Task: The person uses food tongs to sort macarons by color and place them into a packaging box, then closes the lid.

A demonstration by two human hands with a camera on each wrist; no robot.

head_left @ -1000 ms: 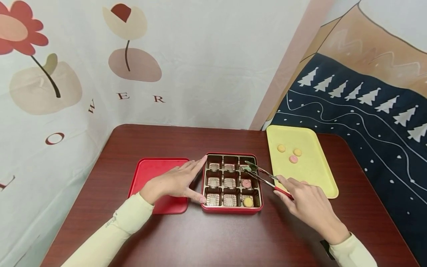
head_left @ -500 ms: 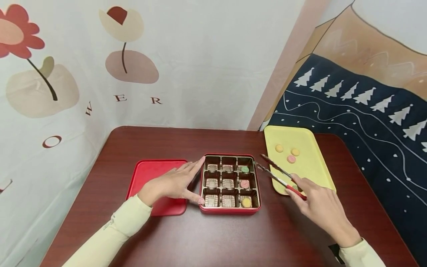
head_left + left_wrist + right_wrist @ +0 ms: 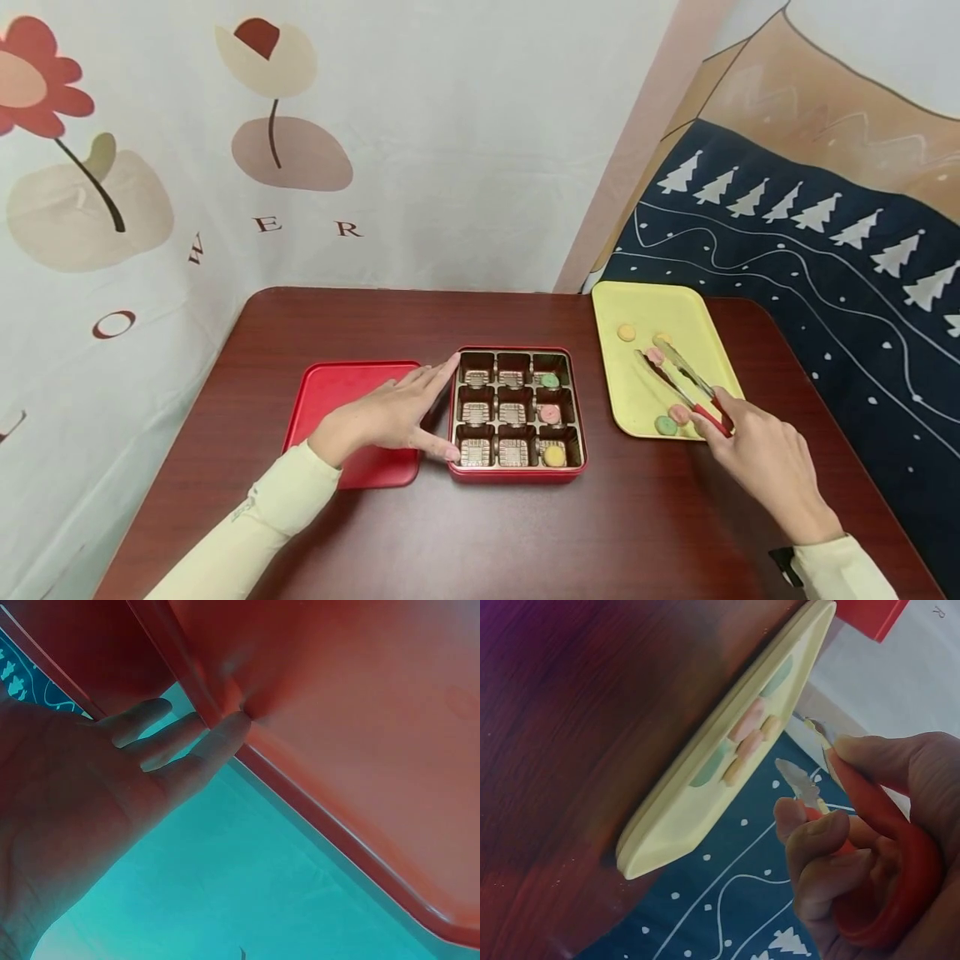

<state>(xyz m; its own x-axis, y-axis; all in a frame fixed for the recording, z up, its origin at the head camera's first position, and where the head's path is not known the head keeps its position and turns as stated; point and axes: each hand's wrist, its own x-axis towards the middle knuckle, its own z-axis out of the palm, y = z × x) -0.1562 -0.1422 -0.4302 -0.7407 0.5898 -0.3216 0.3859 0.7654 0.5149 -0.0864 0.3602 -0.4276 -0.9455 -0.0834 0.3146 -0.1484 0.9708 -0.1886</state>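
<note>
A red box (image 3: 517,475) with a brown nine-cell insert sits mid-table. Its right column holds a green sweet (image 3: 550,380), a pink sweet (image 3: 550,413) and a yellow sweet (image 3: 554,455). My left hand (image 3: 390,412) lies flat against the box's left side, fingers straight, thumb at the near corner. In the left wrist view its fingers (image 3: 195,750) touch the red rim (image 3: 315,817). My right hand (image 3: 750,450) grips red-handled tongs (image 3: 686,383). Their tips are slightly apart over the yellow tray (image 3: 675,304), by a pink sweet (image 3: 655,356). The right wrist view shows the tongs (image 3: 877,847) beside the tray (image 3: 697,817).
The red lid (image 3: 337,392) lies left of the box, partly under my left wrist. On the tray are also a yellow sweet (image 3: 626,332), a green one (image 3: 665,425) and a pink one (image 3: 679,413). Patterned cloth hangs behind and to the right of the dark wooden table (image 3: 480,533).
The tongs left a green sweet in the box's top-right cell, then my right hand carried them right to the yellow tray. My left hand has stayed against the box.
</note>
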